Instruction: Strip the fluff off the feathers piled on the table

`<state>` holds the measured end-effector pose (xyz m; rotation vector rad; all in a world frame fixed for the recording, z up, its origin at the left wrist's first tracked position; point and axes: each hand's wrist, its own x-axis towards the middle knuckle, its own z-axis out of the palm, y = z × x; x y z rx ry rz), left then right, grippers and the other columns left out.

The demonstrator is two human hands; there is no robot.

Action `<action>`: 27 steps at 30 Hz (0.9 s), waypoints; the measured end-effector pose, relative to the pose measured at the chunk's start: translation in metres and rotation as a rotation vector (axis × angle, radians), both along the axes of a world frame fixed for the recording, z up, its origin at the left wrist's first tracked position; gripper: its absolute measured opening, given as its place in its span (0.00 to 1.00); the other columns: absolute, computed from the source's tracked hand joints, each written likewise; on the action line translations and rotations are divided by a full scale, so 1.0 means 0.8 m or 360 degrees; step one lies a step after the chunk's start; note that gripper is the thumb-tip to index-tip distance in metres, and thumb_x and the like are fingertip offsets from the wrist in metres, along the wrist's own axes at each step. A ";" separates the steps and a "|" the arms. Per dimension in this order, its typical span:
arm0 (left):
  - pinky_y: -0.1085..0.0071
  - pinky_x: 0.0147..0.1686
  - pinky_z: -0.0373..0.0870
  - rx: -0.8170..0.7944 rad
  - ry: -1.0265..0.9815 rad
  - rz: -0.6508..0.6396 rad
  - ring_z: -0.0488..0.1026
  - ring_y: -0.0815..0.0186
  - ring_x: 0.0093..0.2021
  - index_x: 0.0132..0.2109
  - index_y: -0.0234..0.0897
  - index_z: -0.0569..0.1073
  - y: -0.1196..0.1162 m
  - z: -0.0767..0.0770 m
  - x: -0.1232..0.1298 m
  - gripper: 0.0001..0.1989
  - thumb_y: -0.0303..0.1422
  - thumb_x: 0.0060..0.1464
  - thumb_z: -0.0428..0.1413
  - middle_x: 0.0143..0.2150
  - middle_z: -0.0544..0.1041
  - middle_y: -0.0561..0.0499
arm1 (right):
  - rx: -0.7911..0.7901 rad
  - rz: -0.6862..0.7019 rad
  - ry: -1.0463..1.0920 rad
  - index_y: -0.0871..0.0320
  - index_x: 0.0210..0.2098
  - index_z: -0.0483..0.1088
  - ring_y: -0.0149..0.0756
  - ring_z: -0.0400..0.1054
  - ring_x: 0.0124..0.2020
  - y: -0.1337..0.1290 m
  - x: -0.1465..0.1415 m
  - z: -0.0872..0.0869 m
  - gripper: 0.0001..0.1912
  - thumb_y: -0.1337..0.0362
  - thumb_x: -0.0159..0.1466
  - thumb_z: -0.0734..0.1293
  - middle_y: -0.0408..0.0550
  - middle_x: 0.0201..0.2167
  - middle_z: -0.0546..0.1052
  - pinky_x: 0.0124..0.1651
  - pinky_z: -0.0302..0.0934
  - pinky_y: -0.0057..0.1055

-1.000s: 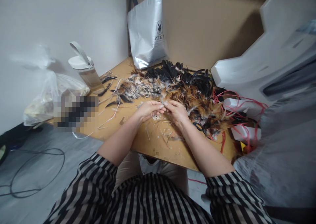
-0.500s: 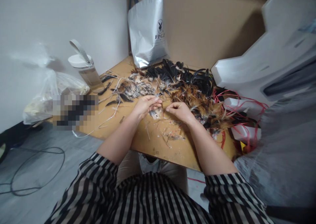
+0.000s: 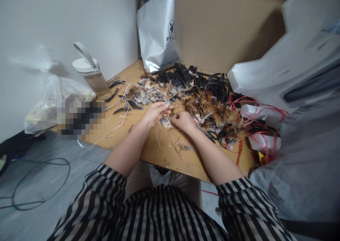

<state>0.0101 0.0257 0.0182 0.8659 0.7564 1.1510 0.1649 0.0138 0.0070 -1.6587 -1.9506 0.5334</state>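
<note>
My left hand (image 3: pixel 157 113) is closed in a pinch at the middle of the table, with what looks like a small brownish feather (image 3: pixel 174 110) at its fingertips. Just to its right, my right hand (image 3: pixel 183 121) is pinched too, its fingertips close to the left ones; what they hold is too small to make out. Below and between the hands lies a pale fluffy feather (image 3: pixel 166 122). Brown feathers (image 3: pixel 202 103) are heaped beyond my right hand, black feathers (image 3: pixel 183 76) at the back, and mottled tan feathers (image 3: pixel 143 92) beyond my left hand. Black-handled scissors (image 3: pixel 212 135) lie beside my right wrist.
On the left stand a lidded bottle (image 3: pixel 97 80) and a tied plastic bag (image 3: pixel 63 92). A silver bag (image 3: pixel 158 35) leans at the back. Red strings (image 3: pixel 255 108) tangle over white foam pieces (image 3: pixel 262 142) at the right. Feather scraps (image 3: pixel 183 143) lie near the table's front edge (image 3: pixel 172 168).
My right hand has moved left, closing the gap to my left hand, and the scissors by its wrist now show. My left hand has stayed almost in place.
</note>
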 end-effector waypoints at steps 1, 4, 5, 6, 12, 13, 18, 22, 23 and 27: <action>0.84 0.20 0.64 -0.0002 0.0004 -0.0006 0.71 0.75 0.25 0.33 0.29 0.72 0.000 0.000 0.000 0.08 0.29 0.43 0.60 0.32 0.76 0.46 | -0.0009 0.0001 0.0010 0.58 0.17 0.70 0.26 0.56 0.17 0.000 -0.001 0.000 0.09 0.59 0.48 0.66 0.41 0.14 0.67 0.21 0.46 0.25; 0.84 0.19 0.63 -0.0011 0.0004 -0.0022 0.71 0.76 0.24 0.32 0.29 0.72 0.000 0.000 0.000 0.08 0.29 0.43 0.60 0.32 0.76 0.47 | -0.0122 0.0057 0.0227 0.59 0.17 0.69 0.25 0.55 0.16 0.001 0.004 -0.002 0.07 0.62 0.48 0.65 0.40 0.13 0.67 0.20 0.47 0.24; 0.83 0.20 0.63 -0.0011 0.0000 -0.0026 0.71 0.76 0.24 0.32 0.29 0.72 0.000 0.000 0.000 0.08 0.29 0.43 0.60 0.32 0.76 0.47 | -0.0171 0.0057 0.0353 0.59 0.18 0.69 0.24 0.54 0.15 0.002 0.006 -0.002 0.07 0.62 0.47 0.65 0.40 0.13 0.66 0.20 0.47 0.24; 0.83 0.20 0.64 -0.0009 -0.0006 -0.0030 0.71 0.76 0.24 0.32 0.29 0.72 0.000 0.000 0.000 0.08 0.29 0.43 0.60 0.32 0.76 0.47 | -0.0221 0.0040 0.0499 0.60 0.18 0.69 0.24 0.54 0.15 0.003 0.009 -0.001 0.08 0.61 0.47 0.65 0.39 0.13 0.66 0.19 0.48 0.23; 0.83 0.20 0.65 -0.0035 -0.0023 -0.0116 0.72 0.75 0.24 0.33 0.28 0.73 0.000 -0.002 -0.001 0.08 0.28 0.43 0.60 0.31 0.76 0.46 | -0.0542 -0.0045 0.1435 0.60 0.21 0.66 0.25 0.59 0.14 0.002 0.024 0.010 0.11 0.60 0.44 0.70 0.41 0.13 0.69 0.16 0.50 0.21; 0.83 0.20 0.65 -0.0054 -0.0007 -0.0136 0.72 0.75 0.24 0.33 0.28 0.73 -0.001 -0.002 -0.001 0.07 0.27 0.43 0.60 0.31 0.76 0.46 | -0.0581 -0.0040 0.1549 0.60 0.21 0.66 0.25 0.61 0.15 0.001 0.025 0.011 0.11 0.61 0.43 0.71 0.42 0.14 0.70 0.17 0.51 0.21; 0.83 0.20 0.66 -0.0124 0.0065 -0.0242 0.72 0.74 0.24 0.32 0.27 0.73 -0.004 -0.001 -0.002 0.07 0.27 0.44 0.59 0.31 0.77 0.44 | -0.0630 -0.0083 0.1847 0.59 0.23 0.64 0.28 0.67 0.20 -0.001 0.024 0.013 0.13 0.65 0.40 0.72 0.41 0.17 0.72 0.20 0.58 0.22; 0.83 0.20 0.67 -0.0182 0.0115 -0.0313 0.73 0.73 0.23 0.33 0.27 0.73 -0.006 -0.002 -0.001 0.07 0.27 0.43 0.60 0.32 0.77 0.43 | -0.0419 -0.0114 0.1876 0.58 0.24 0.64 0.28 0.67 0.22 0.000 0.020 0.014 0.14 0.65 0.41 0.72 0.41 0.18 0.71 0.22 0.59 0.22; 0.83 0.21 0.67 -0.0194 0.0120 -0.0327 0.73 0.73 0.24 0.33 0.27 0.73 -0.006 -0.002 -0.001 0.07 0.26 0.43 0.60 0.32 0.77 0.43 | -0.0340 -0.0129 0.1867 0.58 0.24 0.64 0.28 0.66 0.22 -0.001 0.019 0.015 0.14 0.64 0.42 0.72 0.40 0.18 0.71 0.23 0.59 0.23; 0.83 0.21 0.67 -0.0224 0.0084 -0.0385 0.74 0.72 0.26 0.34 0.27 0.74 -0.007 -0.005 0.003 0.07 0.26 0.45 0.59 0.34 0.77 0.42 | 0.0057 -0.0145 0.1650 0.57 0.26 0.63 0.28 0.65 0.22 -0.005 0.013 0.015 0.10 0.63 0.46 0.69 0.39 0.20 0.70 0.28 0.61 0.26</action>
